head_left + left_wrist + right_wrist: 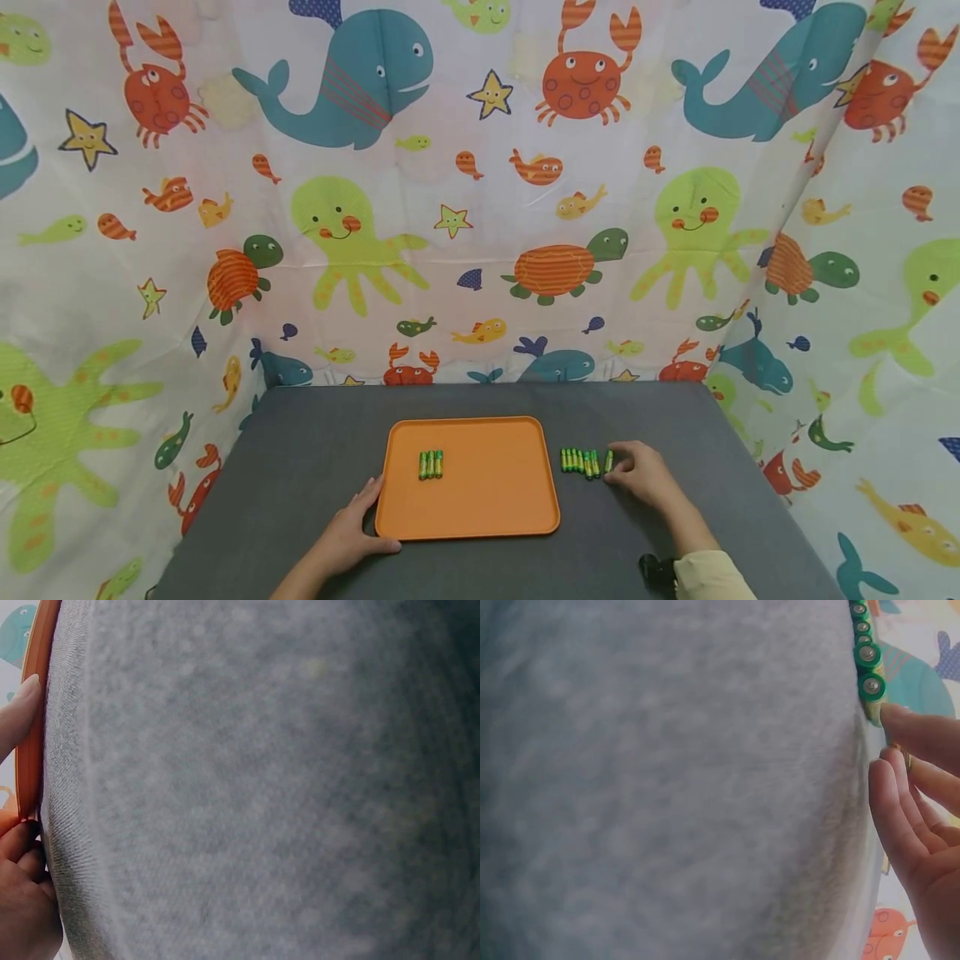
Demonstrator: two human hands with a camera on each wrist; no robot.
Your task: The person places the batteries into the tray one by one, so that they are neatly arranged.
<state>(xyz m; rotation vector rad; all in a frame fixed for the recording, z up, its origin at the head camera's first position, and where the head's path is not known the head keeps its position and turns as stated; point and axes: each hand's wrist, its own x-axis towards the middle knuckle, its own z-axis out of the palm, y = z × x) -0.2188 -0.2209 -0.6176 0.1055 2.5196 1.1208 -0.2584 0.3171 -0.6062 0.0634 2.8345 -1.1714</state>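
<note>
An orange tray (487, 496) holds three batteries (431, 465) at ten o'clock, the left hand (348, 527) spread against it, the right hand (642, 475) pinching another battery (609, 458) aligned twelve-to-six.

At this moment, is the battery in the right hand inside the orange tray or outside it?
Outside: the battery, pinched by the right hand, is to the right of the orange tray, clear of its rim.

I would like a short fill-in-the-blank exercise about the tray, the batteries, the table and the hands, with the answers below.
1. The tray is ____.
2. On the tray lie ____ batteries.
3. The ____ hand pinches a battery, while the other hand touches the tray's edge.
4. The table is ____.

Missing words: orange; three; right; grey.
</note>
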